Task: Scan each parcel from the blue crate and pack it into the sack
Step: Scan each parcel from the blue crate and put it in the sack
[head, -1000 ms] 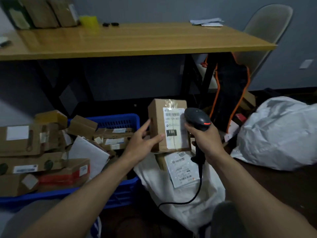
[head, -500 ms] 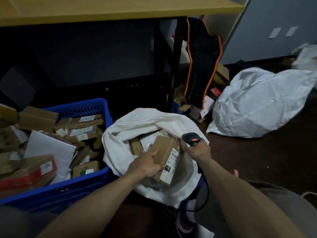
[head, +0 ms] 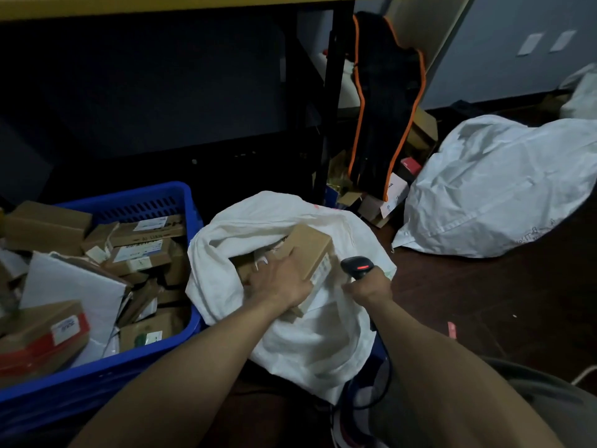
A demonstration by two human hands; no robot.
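My left hand (head: pixel 281 282) grips cardboard parcel (head: pixel 310 250) inside sack (head: pixel 316 334) mouth; right hand (head: pixel 368 286) clasps scanner (head: pixel 357 265) beside sack; blue crate (head: pixel 129 354) left of sack, heaped with boxes (head: pixel 139 250).

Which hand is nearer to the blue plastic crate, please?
Left. The left hand grips a brown cardboard parcel in the white sack, just right of the blue plastic crate; the right hand holds the black scanner farther right.

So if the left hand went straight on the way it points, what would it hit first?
Probably the parcels lying in the sack: the left hand, holding a box, points down into its open mouth. Depth there is hard to judge.
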